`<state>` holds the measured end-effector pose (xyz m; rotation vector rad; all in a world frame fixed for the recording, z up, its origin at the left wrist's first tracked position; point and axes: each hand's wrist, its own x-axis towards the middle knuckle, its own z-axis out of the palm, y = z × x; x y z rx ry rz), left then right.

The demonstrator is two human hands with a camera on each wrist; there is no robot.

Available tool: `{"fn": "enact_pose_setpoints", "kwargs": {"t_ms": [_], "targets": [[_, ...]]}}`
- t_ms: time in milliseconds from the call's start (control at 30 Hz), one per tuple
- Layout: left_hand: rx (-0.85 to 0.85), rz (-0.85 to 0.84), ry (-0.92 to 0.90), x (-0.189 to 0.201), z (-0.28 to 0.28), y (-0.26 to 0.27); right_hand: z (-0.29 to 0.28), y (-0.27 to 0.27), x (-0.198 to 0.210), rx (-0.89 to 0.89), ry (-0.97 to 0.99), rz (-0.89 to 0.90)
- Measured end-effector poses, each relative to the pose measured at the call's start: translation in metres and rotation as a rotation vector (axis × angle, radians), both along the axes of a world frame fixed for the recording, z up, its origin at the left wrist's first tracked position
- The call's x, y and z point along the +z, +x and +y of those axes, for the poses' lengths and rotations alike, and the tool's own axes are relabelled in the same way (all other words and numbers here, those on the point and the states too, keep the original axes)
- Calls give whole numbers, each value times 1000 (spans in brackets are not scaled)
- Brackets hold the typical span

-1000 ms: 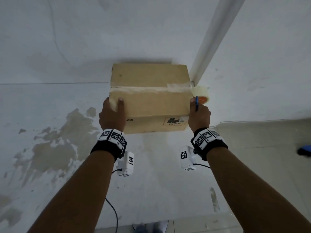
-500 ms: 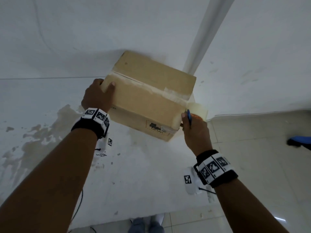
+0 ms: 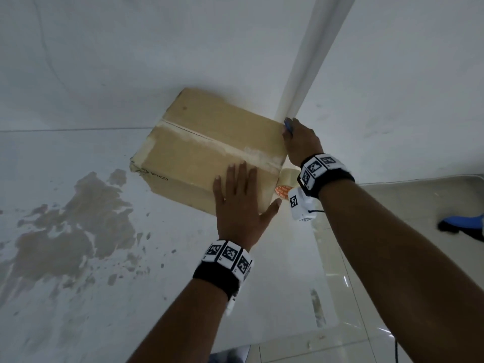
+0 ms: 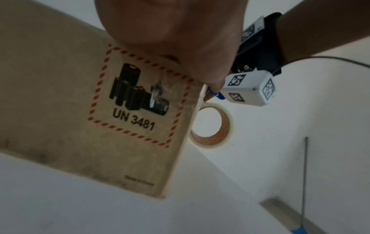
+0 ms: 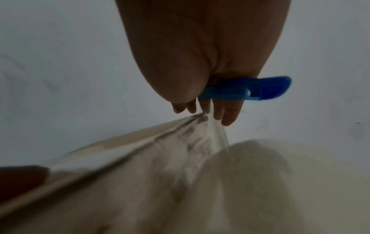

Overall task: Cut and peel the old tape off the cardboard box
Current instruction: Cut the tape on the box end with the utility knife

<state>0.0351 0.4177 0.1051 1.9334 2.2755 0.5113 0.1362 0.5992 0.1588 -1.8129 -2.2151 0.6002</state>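
On the stained white floor (image 3: 78,297), the brown cardboard box (image 3: 199,132) sits against the wall, clear old tape (image 3: 230,146) along its top seam. Left hand (image 3: 239,205) lies flat, fingers straight, on the near corner. Right hand (image 3: 301,142) at the far corner grips a blue plastic cutter (image 5: 246,90), blade hidden. Just below that wrist, a tape roll (image 4: 212,125) peeks out, half covered.

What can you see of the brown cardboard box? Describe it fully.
The brown cardboard box is closed, sitting skewed on the white floor near a wall. Worn, whitish old tape runs along its top seam. One side bears a red-dashed battery label reading UN 3481. The left hand presses flat on top; the right hand touches its far corner.
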Motion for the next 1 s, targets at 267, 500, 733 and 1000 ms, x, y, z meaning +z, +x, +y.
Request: {"fn": "enact_pose_setpoints", "kwargs": {"t_ms": [267, 500, 733, 1000], "targets": [[-151, 25, 42, -1, -17, -54, -28, 15, -10, 54, 29, -75], [-473, 154, -39, 2, -36, -128, -97, 28, -21, -8, 73, -42], [-544, 57, -276, 15, -33, -183, -171, 24, -24, -96, 66, 105], [-397, -87, -303, 19, -38, -174, -205, 5, -40, -189, 10, 281]]}}
